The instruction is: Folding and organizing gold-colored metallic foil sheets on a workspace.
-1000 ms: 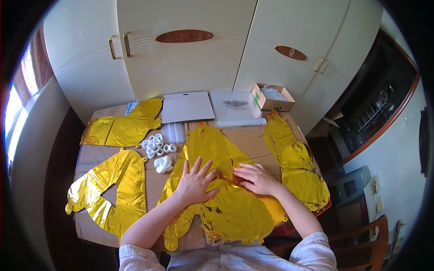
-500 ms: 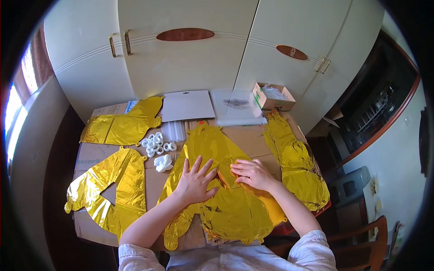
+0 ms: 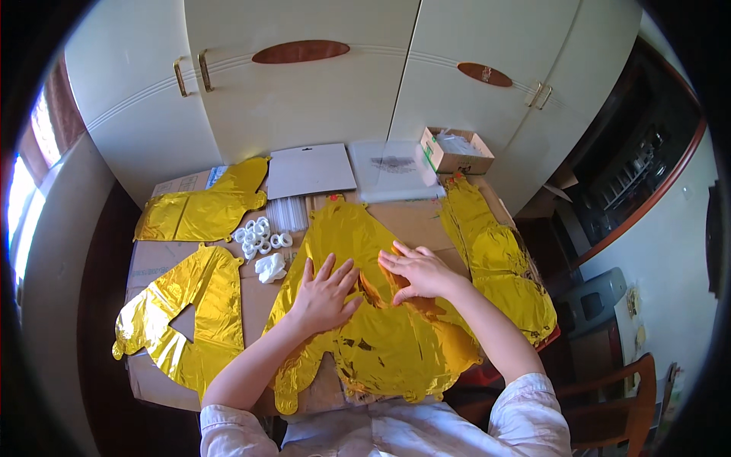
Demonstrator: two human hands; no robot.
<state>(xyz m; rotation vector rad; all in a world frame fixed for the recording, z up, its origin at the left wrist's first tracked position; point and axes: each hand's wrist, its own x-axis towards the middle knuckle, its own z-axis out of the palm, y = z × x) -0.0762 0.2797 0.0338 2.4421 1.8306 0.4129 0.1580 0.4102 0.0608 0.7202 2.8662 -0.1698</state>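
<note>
A flat, deflated gold foil balloon (image 3: 343,228) is spread in front of me in the middle of the table. My left hand (image 3: 324,295) lies flat on it with the fingers spread. To its right, my right hand (image 3: 415,272) rests on the same foil, fingers stretched out and thumb apart. Between the two hands the foil is creased and reflects orange. Another gold foil balloon (image 3: 217,293) with a triangular hole lies to the left. A third gold foil balloon (image 3: 190,217) is behind that one, and a crumpled gold foil balloon (image 3: 499,263) lies at the right.
Several white ribbon rolls (image 3: 259,238) and a crumpled white piece (image 3: 270,268) lie left of the middle balloon. Behind are thin clear strips (image 3: 287,215), a pale board (image 3: 312,171), clear plastic bags (image 3: 396,179) and an open carton (image 3: 464,161). Cardboard covers the table; a wooden chair (image 3: 640,404) stands right.
My right hand has moved a little away from me, and its thumb stands wider from the fingers. My left hand stays flat on the balloon. The whole view has shifted slightly.
</note>
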